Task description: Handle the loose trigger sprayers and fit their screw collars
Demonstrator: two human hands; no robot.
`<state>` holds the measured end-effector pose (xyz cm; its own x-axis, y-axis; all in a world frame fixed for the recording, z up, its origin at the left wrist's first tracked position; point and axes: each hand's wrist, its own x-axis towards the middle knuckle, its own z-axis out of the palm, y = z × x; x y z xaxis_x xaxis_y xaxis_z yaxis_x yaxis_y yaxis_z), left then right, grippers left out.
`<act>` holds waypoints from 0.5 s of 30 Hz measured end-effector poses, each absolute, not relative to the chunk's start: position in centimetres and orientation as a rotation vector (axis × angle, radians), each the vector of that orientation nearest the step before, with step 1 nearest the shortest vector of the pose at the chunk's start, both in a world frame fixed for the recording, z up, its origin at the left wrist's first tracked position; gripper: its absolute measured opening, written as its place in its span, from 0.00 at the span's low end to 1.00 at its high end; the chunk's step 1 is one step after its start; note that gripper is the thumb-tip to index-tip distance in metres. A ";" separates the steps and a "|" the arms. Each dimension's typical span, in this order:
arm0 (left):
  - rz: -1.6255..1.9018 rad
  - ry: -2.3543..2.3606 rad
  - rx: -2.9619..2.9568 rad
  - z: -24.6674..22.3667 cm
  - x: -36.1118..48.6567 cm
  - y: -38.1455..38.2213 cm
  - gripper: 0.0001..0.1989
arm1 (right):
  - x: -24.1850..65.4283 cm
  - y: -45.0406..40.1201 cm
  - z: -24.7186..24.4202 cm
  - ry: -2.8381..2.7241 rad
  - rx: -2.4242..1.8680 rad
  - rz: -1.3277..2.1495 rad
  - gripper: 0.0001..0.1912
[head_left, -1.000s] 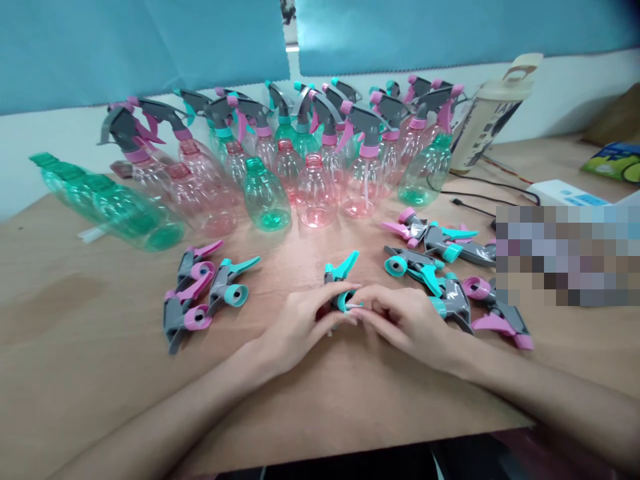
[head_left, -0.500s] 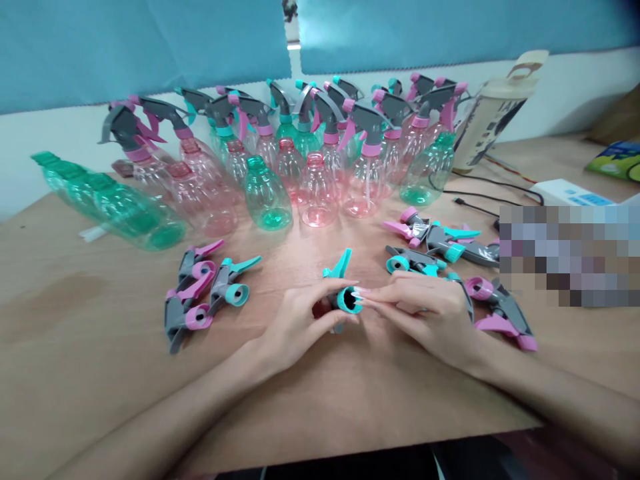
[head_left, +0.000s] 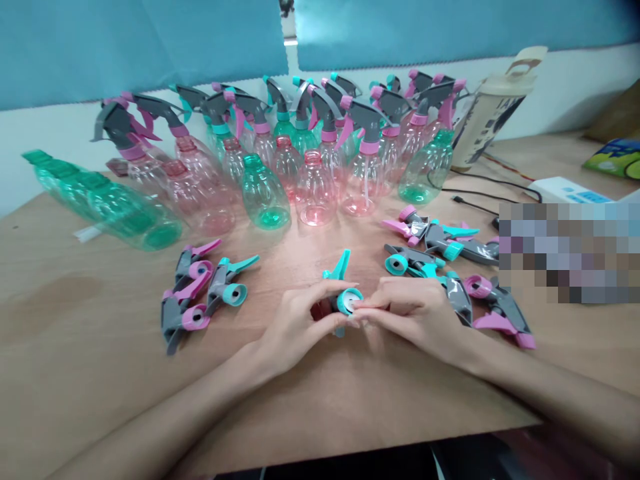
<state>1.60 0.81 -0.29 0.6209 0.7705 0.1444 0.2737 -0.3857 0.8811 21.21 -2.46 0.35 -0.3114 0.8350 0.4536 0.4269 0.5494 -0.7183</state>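
My left hand [head_left: 295, 320] is closed round a grey trigger spray head [head_left: 341, 267], with its turquoise lever pointing up and its turquoise collar turned toward me. Inside the collar sits a white washer [head_left: 349, 304], partly covered by fingertips. My right hand [head_left: 415, 313] is pinched, its thumb and fingertips against the washer at the collar's mouth. On the left lie several loose spray heads [head_left: 193, 293] with pink or turquoise collars. More loose spray heads [head_left: 450, 250] lie beyond and beside my right hand.
Behind stand several pink bottles [head_left: 316, 190] and green bottles [head_left: 265, 197], many with spray heads on. Green bottles [head_left: 105, 203] lean at far left. A cream tumbler [head_left: 493, 120], black cable [head_left: 480, 200] and white box [head_left: 565, 190] are at right, beside a pixelated patch.
The collar's inside, dark before, now shows the white washer. My right fingertips have moved slightly lower at its mouth. The left hand keeps its hold, and the view has shifted slightly.
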 end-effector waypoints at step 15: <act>0.791 0.819 2.320 -0.8 1.4 0.4 0.20 | 22.3 -2.3 0.9 -2.103 -1.110 0.565 0.06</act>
